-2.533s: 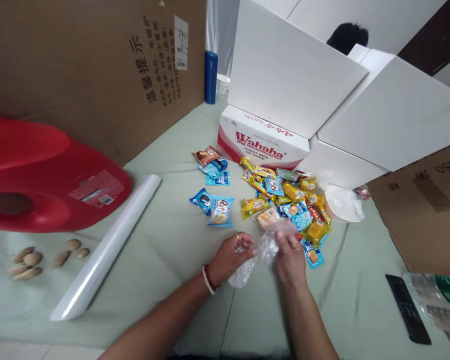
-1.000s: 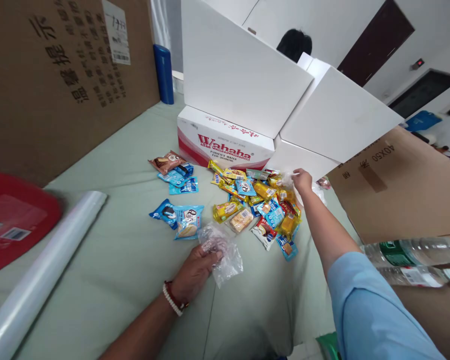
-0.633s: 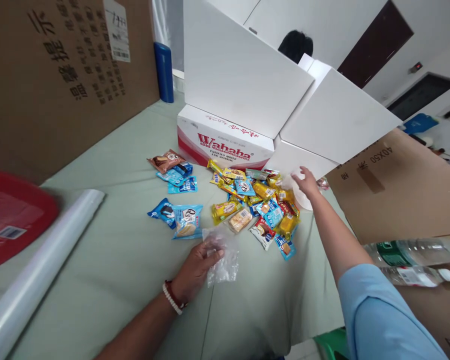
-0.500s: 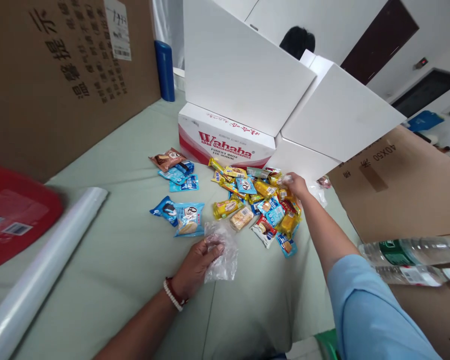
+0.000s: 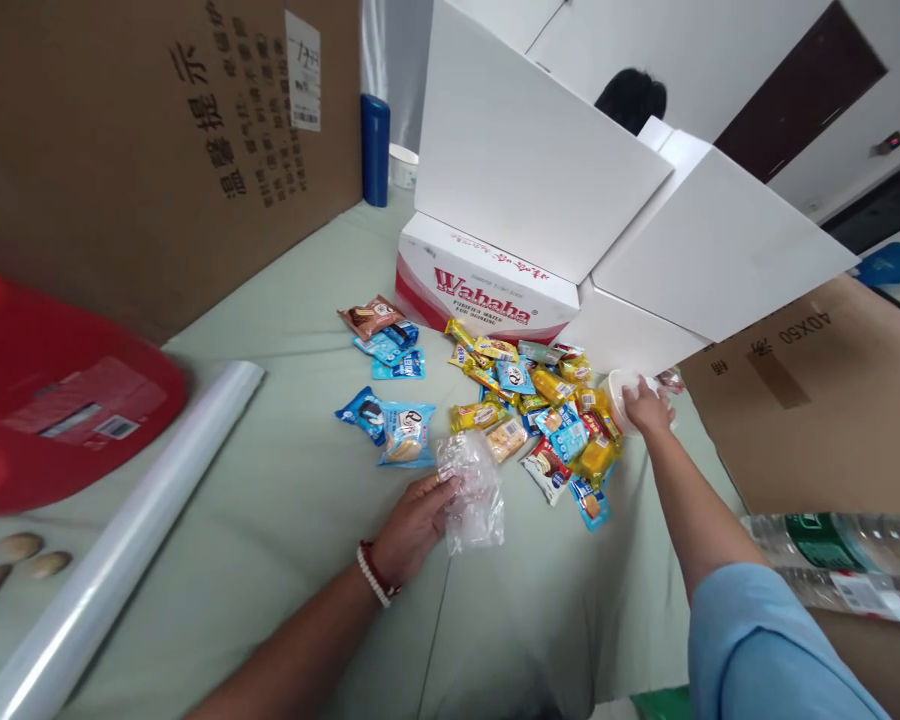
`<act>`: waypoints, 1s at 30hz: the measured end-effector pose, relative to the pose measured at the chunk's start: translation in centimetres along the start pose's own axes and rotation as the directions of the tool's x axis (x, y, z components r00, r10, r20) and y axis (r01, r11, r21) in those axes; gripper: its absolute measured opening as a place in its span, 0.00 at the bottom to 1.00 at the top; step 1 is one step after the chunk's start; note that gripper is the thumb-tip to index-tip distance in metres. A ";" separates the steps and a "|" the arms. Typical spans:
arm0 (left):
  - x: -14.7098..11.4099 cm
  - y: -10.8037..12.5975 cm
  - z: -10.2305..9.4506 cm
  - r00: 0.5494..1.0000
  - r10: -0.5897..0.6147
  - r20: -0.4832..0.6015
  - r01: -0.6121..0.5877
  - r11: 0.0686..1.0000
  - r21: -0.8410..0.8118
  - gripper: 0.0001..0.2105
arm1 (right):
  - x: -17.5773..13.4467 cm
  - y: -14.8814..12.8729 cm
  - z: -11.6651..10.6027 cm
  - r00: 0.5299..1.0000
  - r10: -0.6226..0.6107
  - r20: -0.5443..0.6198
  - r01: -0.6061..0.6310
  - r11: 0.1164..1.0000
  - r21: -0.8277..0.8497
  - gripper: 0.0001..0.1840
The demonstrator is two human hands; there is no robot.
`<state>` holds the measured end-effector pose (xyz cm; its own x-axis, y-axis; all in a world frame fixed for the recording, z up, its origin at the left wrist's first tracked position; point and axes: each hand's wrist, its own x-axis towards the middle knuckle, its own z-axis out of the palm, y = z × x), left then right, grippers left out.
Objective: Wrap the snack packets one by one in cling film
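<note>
My left hand (image 5: 420,515) is closed on a clear plastic bag (image 5: 480,500), pinched between thumb and fingers, in front of the snack pile. At the pile's right side, my right hand (image 5: 649,405) has its fingers at the rim of a white bowl (image 5: 616,388). Part of the bowl is hidden by the hand. Between the hands lies a heap of small wrapped snacks (image 5: 551,385) in yellow, blue and red. Left of the heap are a light blue snack packet (image 5: 406,435), a dark blue packet (image 5: 364,412) and a brown packet (image 5: 371,316).
Behind the snacks stands a Wahaha carton (image 5: 487,290) with white flaps raised. A large brown box (image 5: 270,230), red object (image 5: 67,400), plastic roll (image 5: 127,530) and several stones (image 5: 22,545) are on the left. Plastic bottles (image 5: 832,545) lie at right. Someone's dark hair (image 5: 634,98) shows behind.
My right hand has moved from the pile's upper right edge to the white bowl, which now shows. My left hand still holds the plastic bag. The camera view has shifted left.
</note>
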<state>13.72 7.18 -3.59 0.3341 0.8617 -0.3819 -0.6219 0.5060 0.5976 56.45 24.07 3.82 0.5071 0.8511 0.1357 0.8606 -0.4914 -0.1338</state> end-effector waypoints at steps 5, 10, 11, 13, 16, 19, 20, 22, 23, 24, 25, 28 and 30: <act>0.0 -0.2 -0.2 0.999 0.050 -0.011 -0.050 0.999 -0.003 0.24 | -0.9 0.0 -2.2 0.998 0.002 -0.062 -0.002 1.000 -0.004 0.44; 0.2 -0.7 0.0 0.994 0.106 0.000 -0.105 0.993 0.061 0.25 | -13.1 -4.7 -3.3 0.965 -0.194 -0.179 0.258 0.836 0.485 0.30; 0.2 -0.8 0.0 0.993 0.119 -0.001 -0.119 0.990 0.083 0.25 | -16.7 -6.0 -2.6 0.952 -0.303 -0.040 0.262 0.743 0.616 0.27; 0.3 -1.1 -0.1 0.989 0.146 -0.002 -0.145 0.982 0.124 0.26 | -23.4 -8.5 -0.6 0.858 -0.459 0.230 0.074 0.554 0.829 0.26; 0.4 -1.3 -0.3 0.984 0.178 0.011 -0.177 0.971 0.161 0.25 | -29.5 -11.4 2.0 0.755 -0.487 0.439 -0.245 0.412 0.878 0.23; 0.3 -1.3 -0.4 0.979 0.201 0.008 -0.198 0.956 0.218 0.24 | -31.0 -12.6 3.2 0.806 -0.396 0.439 -0.361 0.259 0.896 0.24; 0.2 -1.2 -0.4 0.979 0.204 0.003 -0.199 0.950 0.239 0.25 | -31.0 -12.6 3.4 0.827 -0.370 0.423 -0.367 0.215 0.905 0.24; 0.0 -1.0 -0.4 0.982 0.190 0.013 -0.186 0.945 0.268 0.26 | -30.8 -12.4 3.5 0.853 -0.337 0.397 -0.360 0.169 0.917 0.23; -0.1 -0.9 -0.3 0.984 0.174 0.032 -0.176 0.944 0.278 0.26 | -30.7 -12.2 3.5 0.860 -0.332 0.388 -0.350 0.170 0.921 0.23; -0.1 -0.8 -0.3 0.986 0.159 0.059 -0.169 0.940 0.295 0.26 | -30.7 -12.0 3.4 0.868 -0.328 0.373 -0.329 0.185 0.926 0.22; -0.2 -0.7 -0.3 0.986 0.145 0.089 -0.166 0.932 0.321 0.26 | -30.7 -11.8 3.4 0.883 -0.316 0.346 -0.289 0.214 0.933 0.21; -0.3 -0.6 -0.3 0.979 0.158 0.126 -0.196 0.892 0.408 0.26 | -31.1 -11.2 2.9 0.964 -0.238 0.121 -0.032 0.350 0.936 0.17; -0.4 -0.5 -0.2 0.974 0.188 0.123 -0.223 0.874 0.432 0.26 | -31.4 -11.0 2.6 0.966 -0.256 -0.034 0.143 0.419 0.897 0.19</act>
<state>13.79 6.61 -3.86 0.2964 0.9393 -0.1731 -0.3116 0.2664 0.9121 30.92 3.25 -1.51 0.2712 0.9418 0.1987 0.3908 0.0809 -0.9169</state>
